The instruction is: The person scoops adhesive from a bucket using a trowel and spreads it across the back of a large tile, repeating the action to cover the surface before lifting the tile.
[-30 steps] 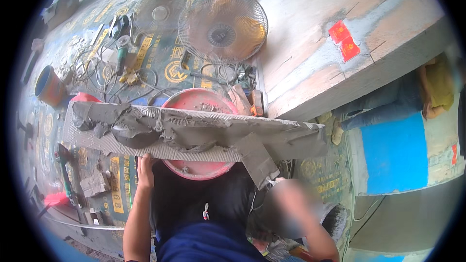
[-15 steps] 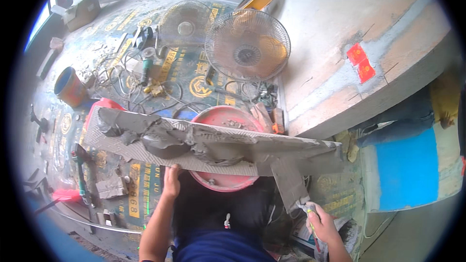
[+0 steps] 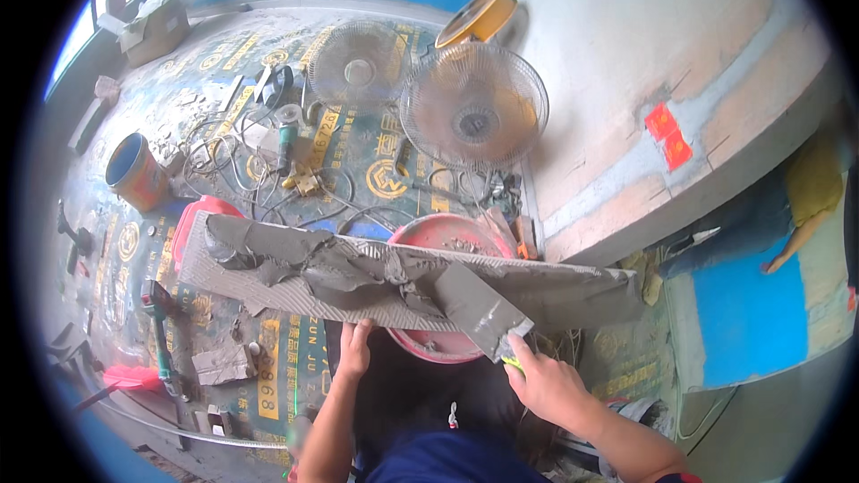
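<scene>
Trowel [image 3: 479, 306] shifted up-left, now reaching thicker mortar [image 3: 335, 277] on slab [image 3: 231, 279]; right grip [image 3: 548, 387] closed round handle [image 3: 512, 362]; left grip [image 3: 354, 353] at near edge, closure unclear.

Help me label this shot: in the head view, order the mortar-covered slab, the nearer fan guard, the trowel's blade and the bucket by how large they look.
1. Mortar-covered slab, by far
2. Nearer fan guard
3. Trowel's blade and bucket: too alike to rank, with the bucket farther from the camera
</scene>
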Available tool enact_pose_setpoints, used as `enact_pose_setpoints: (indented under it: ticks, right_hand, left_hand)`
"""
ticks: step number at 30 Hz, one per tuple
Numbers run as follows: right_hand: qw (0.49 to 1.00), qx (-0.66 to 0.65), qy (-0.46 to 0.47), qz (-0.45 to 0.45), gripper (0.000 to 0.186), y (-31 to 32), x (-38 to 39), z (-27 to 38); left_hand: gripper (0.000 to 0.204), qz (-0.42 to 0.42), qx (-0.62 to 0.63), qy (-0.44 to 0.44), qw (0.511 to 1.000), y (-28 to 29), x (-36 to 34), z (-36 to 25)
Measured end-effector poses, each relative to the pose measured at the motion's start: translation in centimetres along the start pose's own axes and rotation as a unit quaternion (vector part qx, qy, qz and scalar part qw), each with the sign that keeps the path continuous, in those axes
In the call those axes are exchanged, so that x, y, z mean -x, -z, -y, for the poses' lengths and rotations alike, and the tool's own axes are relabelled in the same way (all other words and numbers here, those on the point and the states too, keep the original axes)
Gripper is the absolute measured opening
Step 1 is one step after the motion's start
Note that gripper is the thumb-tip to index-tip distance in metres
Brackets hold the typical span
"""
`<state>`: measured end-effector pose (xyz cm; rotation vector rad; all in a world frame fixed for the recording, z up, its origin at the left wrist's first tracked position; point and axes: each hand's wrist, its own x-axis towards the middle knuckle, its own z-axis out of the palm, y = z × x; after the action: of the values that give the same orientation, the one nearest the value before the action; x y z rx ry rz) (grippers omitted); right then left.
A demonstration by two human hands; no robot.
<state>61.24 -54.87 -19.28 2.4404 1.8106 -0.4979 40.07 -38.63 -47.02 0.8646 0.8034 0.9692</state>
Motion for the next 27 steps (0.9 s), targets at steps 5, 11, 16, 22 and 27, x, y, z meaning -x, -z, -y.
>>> enact_pose_setpoints:
  ticks: [5,11,16,22,27]
  right_hand:
    - [0.996,0.006,-0.071,0.045,0.050,0.1,0.0,-0.1]
    - [0.984,0.012,-0.171,0.050,0.051,0.5,1.1,-2.7]
    - [0.960,-0.136,-0.243,0.029,0.046,0.9,1.6,-8.0]
    - [0.825,-0.445,-0.332,0.101,0.040,2.6,1.7,-4.7]
    - [0.981,0.057,-0.166,-0.083,0.047,-2.9,5.1,-14.6]
  left_hand:
    - [0.046,0.015,-0.014,-0.010,1.000,0.4,0.1,-0.1]
    - [0.049,0.011,-0.010,0.036,0.999,0.1,0.2,-0.2]
    - [0.044,0.027,-0.034,-0.107,0.993,-0.5,-0.2,-0.3]
    - [0.040,0.044,-0.083,-0.087,0.992,0.0,-0.1,-1.3]
    - [0.040,0.030,-0.047,-0.052,0.997,-0.9,0.3,-2.3]
